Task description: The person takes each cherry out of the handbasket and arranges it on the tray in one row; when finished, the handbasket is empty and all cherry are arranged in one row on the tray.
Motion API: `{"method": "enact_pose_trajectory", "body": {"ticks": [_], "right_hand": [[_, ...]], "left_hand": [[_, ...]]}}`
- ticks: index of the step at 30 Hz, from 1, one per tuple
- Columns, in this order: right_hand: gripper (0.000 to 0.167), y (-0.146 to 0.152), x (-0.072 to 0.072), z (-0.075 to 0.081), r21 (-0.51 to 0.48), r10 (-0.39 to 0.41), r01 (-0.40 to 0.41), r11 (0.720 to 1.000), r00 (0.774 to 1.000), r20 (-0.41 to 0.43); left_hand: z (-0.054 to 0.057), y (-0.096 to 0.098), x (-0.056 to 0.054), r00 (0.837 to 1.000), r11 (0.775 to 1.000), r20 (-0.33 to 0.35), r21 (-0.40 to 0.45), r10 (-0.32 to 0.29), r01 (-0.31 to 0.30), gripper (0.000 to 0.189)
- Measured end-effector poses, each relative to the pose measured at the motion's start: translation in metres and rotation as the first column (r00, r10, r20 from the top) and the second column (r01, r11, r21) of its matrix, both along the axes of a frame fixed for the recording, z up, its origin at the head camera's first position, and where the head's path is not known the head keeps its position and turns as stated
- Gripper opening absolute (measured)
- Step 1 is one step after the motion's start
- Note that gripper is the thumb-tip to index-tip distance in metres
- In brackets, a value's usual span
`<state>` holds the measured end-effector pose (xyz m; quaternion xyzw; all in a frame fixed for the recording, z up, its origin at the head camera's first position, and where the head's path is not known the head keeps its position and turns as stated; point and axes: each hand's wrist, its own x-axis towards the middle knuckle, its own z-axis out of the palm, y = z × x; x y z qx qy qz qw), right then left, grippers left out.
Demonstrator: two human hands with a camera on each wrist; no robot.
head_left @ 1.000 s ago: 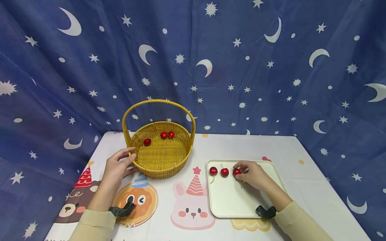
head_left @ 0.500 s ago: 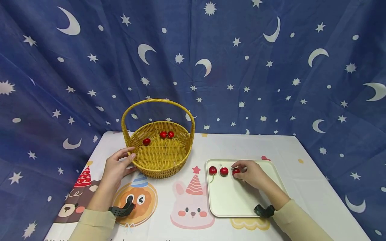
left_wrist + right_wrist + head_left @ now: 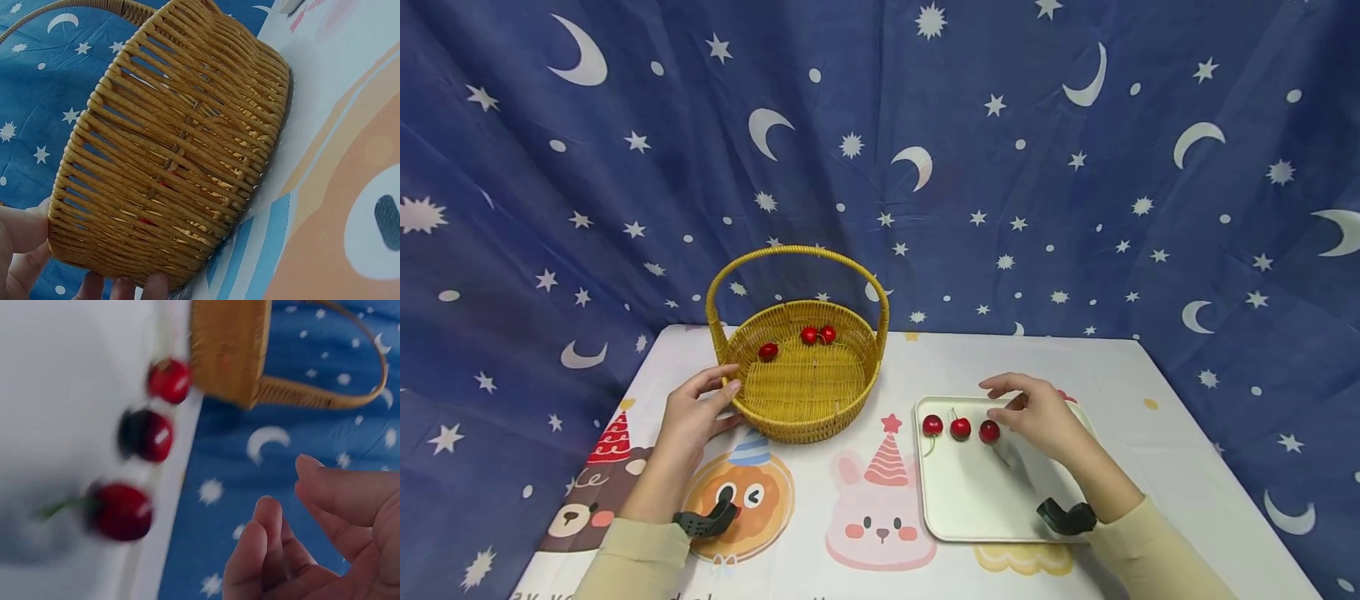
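My left hand holds the left side of a yellow wicker basket by its rim. In the left wrist view the thumb lies at the rim, with fingertips against the woven wall. Inside the basket are three red cherries: one alone at left, and a pair near the back. Three more cherries stand in a row on a cream tray: left, middle, right. My right hand hovers just beside the right cherry, thumb and fingers apart, holding nothing.
A white tablecloth with cartoon prints covers the table. The basket's tall arched handle rises over its opening. Behind the table hangs a dark blue curtain with moons and stars. Each wrist wears a black band.
My right hand has let go of the right cherry and lifted up and away from it; the cherry stays on the tray. The left hand has kept its hold on the basket.
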<state>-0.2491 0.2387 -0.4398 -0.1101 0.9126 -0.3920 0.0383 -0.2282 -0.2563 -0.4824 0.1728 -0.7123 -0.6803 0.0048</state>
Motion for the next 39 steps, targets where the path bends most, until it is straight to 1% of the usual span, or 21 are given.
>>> {"method": "enact_pose_trajectory", "body": {"ticks": [3, 7, 11, 14, 17, 19, 22, 26, 30, 35, 37, 39], "right_hand": [[0.042, -0.016, 0.002, 0.013, -0.032, 0.047, -0.047, 0.998, 0.999, 0.016], [0.043, -0.048, 0.003, 0.024, -0.096, 0.096, -0.09, 0.991, 0.994, 0.057], [0.045, -0.084, -0.002, 0.031, -0.155, 0.173, -0.166, 0.974, 0.985, 0.029], [0.045, -0.112, -0.011, 0.035, -0.175, 0.247, -0.248, 0.953, 0.969, -0.029], [0.045, -0.142, -0.021, 0.041, -0.188, 0.303, -0.31, 0.932, 0.951, -0.069], [0.045, -0.161, -0.029, 0.045, -0.195, 0.332, -0.341, 0.92, 0.94, -0.08], [0.045, -0.186, -0.04, 0.049, -0.217, 0.366, -0.373, 0.902, 0.928, -0.07], [0.044, -0.213, -0.056, 0.052, -0.258, 0.393, -0.393, 0.883, 0.918, -0.056], [0.044, -0.235, -0.076, 0.049, -0.311, 0.389, -0.385, 0.869, 0.92, -0.051], [0.042, -0.261, -0.099, 0.041, -0.338, 0.364, -0.354, 0.872, 0.931, -0.036], [0.044, -0.269, -0.107, 0.036, -0.351, 0.355, -0.336, 0.874, 0.935, -0.012], [0.044, -0.276, -0.113, 0.03, -0.383, 0.346, -0.313, 0.869, 0.938, 0.02]], "left_hand": [[0.0, 0.002, 0.0, 1.0, 1.0, 0.001, 0.006, 0.0, 0.0, 0.048], [0.0, 0.002, 0.0, 1.0, 1.0, -0.007, 0.003, 0.007, -0.007, 0.048], [0.0, 0.001, 0.0, 1.0, 1.0, -0.002, -0.004, 0.008, -0.008, 0.048], [0.0, 0.001, 0.0, 1.0, 1.0, 0.001, -0.007, 0.007, -0.006, 0.048], [0.0, 0.0, 0.001, 1.0, 1.0, 0.001, -0.01, -0.001, 0.001, 0.048], [0.001, 0.0, 0.002, 1.0, 1.0, -0.001, -0.011, -0.008, 0.008, 0.049], [0.001, 0.0, 0.003, 1.0, 1.0, -0.003, -0.009, -0.015, 0.015, 0.049], [0.002, 0.001, 0.003, 1.0, 1.0, -0.007, -0.008, -0.015, 0.015, 0.05], [0.003, 0.001, 0.003, 1.0, 1.0, -0.02, -0.011, -0.02, 0.02, 0.049], [0.004, 0.001, 0.003, 0.999, 1.0, -0.031, -0.007, -0.019, 0.019, 0.048], [0.003, 0.001, 0.003, 0.999, 1.0, -0.03, -0.006, -0.018, 0.018, 0.048], [0.003, 0.001, 0.003, 0.999, 1.0, -0.029, -0.008, -0.019, 0.019, 0.048]]}}
